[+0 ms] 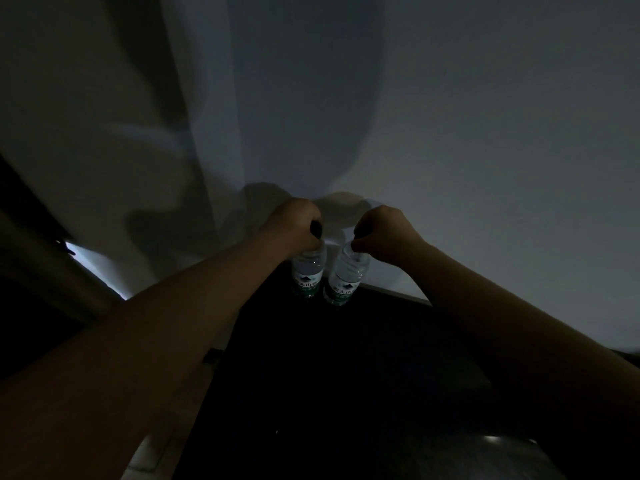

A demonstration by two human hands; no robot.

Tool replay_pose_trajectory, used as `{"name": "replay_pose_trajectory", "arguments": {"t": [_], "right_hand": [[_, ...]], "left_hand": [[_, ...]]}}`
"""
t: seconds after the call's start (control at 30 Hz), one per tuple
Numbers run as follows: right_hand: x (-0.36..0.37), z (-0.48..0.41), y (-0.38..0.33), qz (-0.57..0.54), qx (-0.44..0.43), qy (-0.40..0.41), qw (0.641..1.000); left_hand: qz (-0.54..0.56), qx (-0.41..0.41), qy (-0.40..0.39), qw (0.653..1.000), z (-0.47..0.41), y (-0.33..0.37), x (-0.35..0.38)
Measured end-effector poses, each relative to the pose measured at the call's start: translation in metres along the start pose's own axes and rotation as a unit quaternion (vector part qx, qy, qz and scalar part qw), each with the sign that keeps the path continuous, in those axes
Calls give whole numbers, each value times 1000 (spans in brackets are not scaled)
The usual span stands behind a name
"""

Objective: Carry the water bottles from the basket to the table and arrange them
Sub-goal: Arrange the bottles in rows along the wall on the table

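Note:
The room is very dim. Two clear water bottles with white and green labels stand side by side at the far end of a dark table (346,358), close to the wall. My left hand (294,223) grips the top of the left bottle (307,271). My right hand (384,233) pinches the cap of the right bottle (346,278). Both bottles are upright and almost touch each other. The basket is out of view.
A pale wall (485,133) and a light curtain (207,116) rise right behind the bottles. A dark piece of furniture (41,258) stands at the left. Pale floor (152,455) shows at the lower left beside the table.

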State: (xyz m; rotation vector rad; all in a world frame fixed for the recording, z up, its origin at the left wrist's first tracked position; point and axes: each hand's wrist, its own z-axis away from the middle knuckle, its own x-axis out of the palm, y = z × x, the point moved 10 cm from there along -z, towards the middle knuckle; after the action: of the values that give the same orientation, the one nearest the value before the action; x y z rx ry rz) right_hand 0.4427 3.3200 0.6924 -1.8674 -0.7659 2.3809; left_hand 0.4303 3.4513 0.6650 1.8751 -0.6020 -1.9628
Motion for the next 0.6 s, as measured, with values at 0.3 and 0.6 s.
{"name": "replay_pose_trajectory", "arguments": {"t": [0.3,0.6], "right_hand": [[1,3,7,5,27,-2,1000],[6,4,2,48,13,20,999]], "left_hand": [[-5,18,13,1000,1,3,-3],[8,7,16,1000,4,5,-2]]}}
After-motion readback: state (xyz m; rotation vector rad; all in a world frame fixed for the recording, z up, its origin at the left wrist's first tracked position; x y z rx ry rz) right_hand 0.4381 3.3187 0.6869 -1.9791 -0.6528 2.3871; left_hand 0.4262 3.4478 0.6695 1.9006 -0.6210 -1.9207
